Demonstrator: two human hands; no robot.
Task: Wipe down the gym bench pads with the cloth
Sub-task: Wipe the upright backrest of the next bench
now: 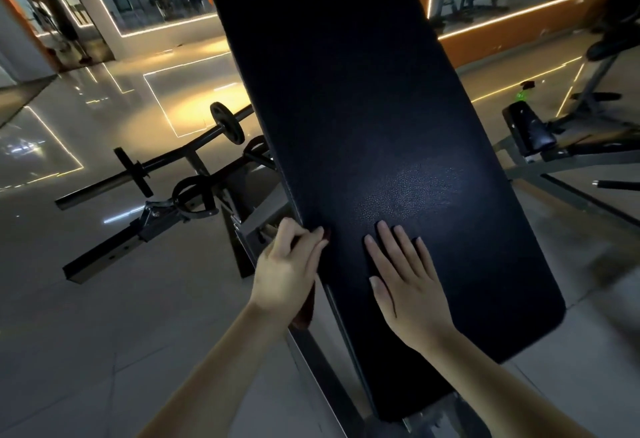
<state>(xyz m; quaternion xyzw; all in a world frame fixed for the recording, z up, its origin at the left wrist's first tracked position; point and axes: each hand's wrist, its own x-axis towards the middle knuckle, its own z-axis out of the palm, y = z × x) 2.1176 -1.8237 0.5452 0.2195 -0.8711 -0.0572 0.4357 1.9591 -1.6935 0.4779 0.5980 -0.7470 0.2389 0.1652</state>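
- My left hand (pixel 287 264) clutched the cloth (pixel 304 314) at the left edge of the bench pad (pixel 346 91), likely to wipe it.
- My right hand (pixel 405 285) lay flat on the pad, fingers straight, probably steadying it.

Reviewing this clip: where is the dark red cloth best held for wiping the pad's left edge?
Probably from the left, as the left hand does: the cloth wraps the bench pad edge, so fingers curl over the top with a loose end hanging below. The right hand lies flat on the pad.
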